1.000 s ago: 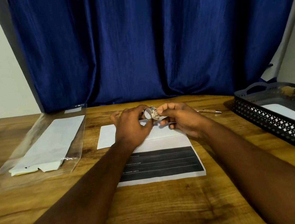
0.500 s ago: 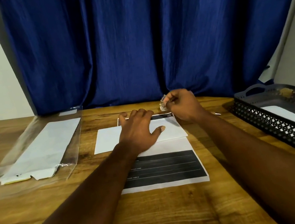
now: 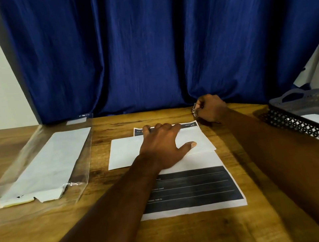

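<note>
Head view: both bare forearms are stretched forward over a wooden desk [image 3: 195,239] with a marked grain. The left hand [image 3: 164,141] is laid palm down on a blank white sheet [image 3: 126,154] at the middle of the desk, with fingers straight and thumb pointed right; nothing is gripped. The sheet is laid over the far part of a printed form [image 3: 191,191], whose dark bands with thin lines are seen nearer the front edge. The right hand [image 3: 211,108] is curled near the back edge, just beyond the form's far right corner. A small shiny object [image 3: 195,110] is pinched at its fingertips; what it is cannot be told. A clear, glossy plastic sleeve [image 3: 14,164] with a long white card [image 3: 55,159] inside is laid toward the left edge. A black lattice basket [image 3: 301,118] is set at the right edge. A blue pleated curtain [image 3: 142,49] is hung behind.
</note>
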`<action>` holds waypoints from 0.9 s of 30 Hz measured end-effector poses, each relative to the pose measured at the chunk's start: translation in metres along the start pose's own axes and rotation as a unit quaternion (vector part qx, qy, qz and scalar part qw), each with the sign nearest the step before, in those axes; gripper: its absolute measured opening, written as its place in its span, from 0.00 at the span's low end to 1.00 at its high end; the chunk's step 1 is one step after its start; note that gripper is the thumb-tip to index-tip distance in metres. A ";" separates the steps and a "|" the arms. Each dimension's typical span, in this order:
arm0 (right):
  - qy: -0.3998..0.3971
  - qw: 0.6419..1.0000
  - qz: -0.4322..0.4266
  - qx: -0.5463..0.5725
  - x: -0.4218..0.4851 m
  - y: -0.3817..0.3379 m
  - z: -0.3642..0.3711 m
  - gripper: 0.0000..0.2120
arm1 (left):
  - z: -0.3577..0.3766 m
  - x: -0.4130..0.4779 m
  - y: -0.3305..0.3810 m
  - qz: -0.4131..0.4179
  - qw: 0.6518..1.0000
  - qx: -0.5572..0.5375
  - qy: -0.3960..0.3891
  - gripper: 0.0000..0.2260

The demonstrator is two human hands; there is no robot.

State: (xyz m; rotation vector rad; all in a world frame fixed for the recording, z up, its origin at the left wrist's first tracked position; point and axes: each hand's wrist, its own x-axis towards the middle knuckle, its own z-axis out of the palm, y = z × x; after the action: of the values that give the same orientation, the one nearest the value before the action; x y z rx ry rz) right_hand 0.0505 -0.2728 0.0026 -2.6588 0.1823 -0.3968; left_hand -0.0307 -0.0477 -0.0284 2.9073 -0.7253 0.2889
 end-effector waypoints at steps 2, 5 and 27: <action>0.028 1.000 -0.011 0.008 -0.008 -0.001 -0.003 0.04 | 0.000 0.000 0.000 -0.012 1.000 -0.008 -0.017 0.37; 0.080 0.994 -0.057 0.041 -0.015 -0.001 -0.008 0.04 | 0.001 0.001 -0.001 -0.015 1.000 -0.011 -0.019 0.37; -0.053 0.940 -0.006 0.336 -0.103 -0.008 -0.014 0.05 | -0.001 -0.005 -0.007 0.032 0.990 -0.041 0.129 0.36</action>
State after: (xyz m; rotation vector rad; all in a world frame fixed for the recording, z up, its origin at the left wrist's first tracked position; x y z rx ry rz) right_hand -0.0511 -0.2518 -0.0075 -1.9981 -0.0079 -0.2560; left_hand -0.0314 -0.0393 -0.0292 2.7027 -0.7671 0.6122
